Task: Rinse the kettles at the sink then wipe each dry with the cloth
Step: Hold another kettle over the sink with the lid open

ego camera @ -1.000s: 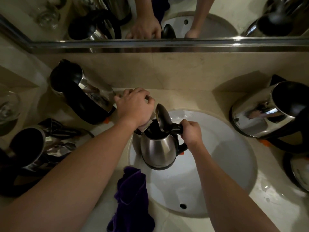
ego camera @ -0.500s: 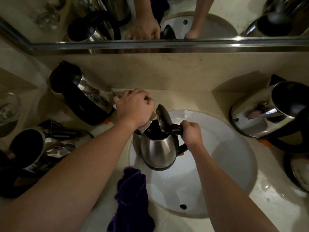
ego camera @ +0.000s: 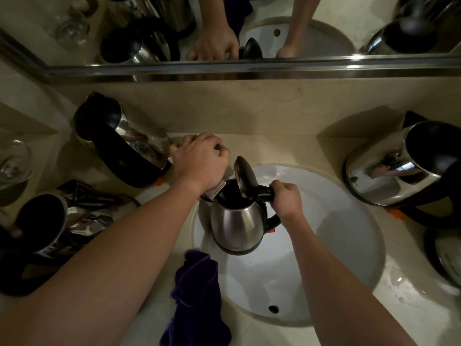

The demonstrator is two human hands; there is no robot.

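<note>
Centre frame: right hand (ego camera: pixel 287 199) grips the open kettle (ego camera: pixel 237 221) handle over the sink (ego camera: pixel 349 245); left hand (ego camera: pixel 199 161) curled on the hidden tap; no readable writing

From my end there's a beige stone counter (ego camera: pixel 262 146) with a matching backsplash, and a metal-framed mirror (ego camera: pixel 249 68) runs along the wall above it. Over on the far left I can make out a clear drinking glass (ego camera: pixel 13 166) sitting on the counter, plus a tangle of black cord (ego camera: pixel 84 196) a little to its right.
</note>
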